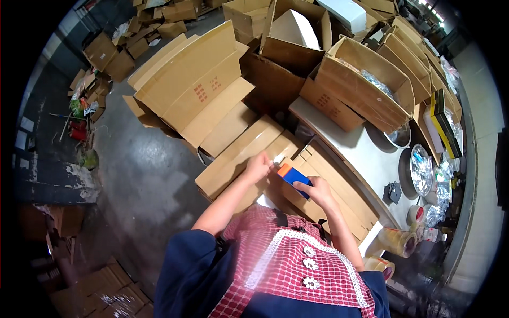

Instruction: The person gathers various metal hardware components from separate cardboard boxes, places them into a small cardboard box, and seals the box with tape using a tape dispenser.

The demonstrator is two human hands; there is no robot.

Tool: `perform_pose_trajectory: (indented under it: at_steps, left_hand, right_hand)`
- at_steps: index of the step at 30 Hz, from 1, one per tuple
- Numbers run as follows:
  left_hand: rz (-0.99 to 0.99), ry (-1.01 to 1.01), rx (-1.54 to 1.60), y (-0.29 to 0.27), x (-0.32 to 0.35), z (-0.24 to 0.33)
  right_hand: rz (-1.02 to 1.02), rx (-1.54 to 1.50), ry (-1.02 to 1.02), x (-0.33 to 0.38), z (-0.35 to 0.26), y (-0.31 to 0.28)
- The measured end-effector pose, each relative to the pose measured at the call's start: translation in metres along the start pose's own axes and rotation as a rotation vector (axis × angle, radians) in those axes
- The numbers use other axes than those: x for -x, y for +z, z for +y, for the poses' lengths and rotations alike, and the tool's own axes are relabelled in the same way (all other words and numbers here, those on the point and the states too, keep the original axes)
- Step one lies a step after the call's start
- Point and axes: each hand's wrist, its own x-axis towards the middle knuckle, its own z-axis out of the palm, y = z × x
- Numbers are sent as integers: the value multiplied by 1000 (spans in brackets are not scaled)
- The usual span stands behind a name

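Note:
A small blue box with an orange end [295,180] is held in my right hand [319,192], the thumb lying across its top. My left hand [259,167] is closed in a pinch just left of the orange end; what its fingertips hold, if anything, is too small to make out. Under my left wrist stands a long closed cardboard carton [238,153]. Below the blue box and my right forearm lie flat brown cardboard pieces [339,185].
A white table [344,146] carries metal bowls [421,169], tape rolls [397,242] and a black item [392,193]. Ahead stand open cartons [366,85], and a large one with raised flaps [196,85] is at left. More boxes [108,55] are heaped on the grey floor [138,175].

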Motion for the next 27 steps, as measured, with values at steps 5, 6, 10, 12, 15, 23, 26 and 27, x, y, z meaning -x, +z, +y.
perform_pose_trajectory:
  at_steps: [5,6,10,12,15,23,26,27]
  left_hand:
    - [130,256,-26,7,-9,-44]
    - [119,140,-149,8,-7,-41]
    - [-129,-370,-277,-5,18,44]
    - [144,-215,-682,-4,12,-13]
    - [277,-67,-821,-4,8,-23]
    - [-252,29,-550,-4,32,14]
    - [-572,-230,-795,-22,33,64]
    - [-534,-90,-742,-26,37,80]
  right_hand:
    - [3,-7,-38,2,-11,5]
    - [0,-5,-36,3,-11,5]
    - [40,-48,-4,3,2,4]
    - [19,-44,-22,2,-7,9]
    - [68,-52,-32,-1,1,9]
    - [99,-77,-98,-1,8,13]
    - [161,-43,-148,-5,21,17]
    - [245,-23,-227,-3,21,18]
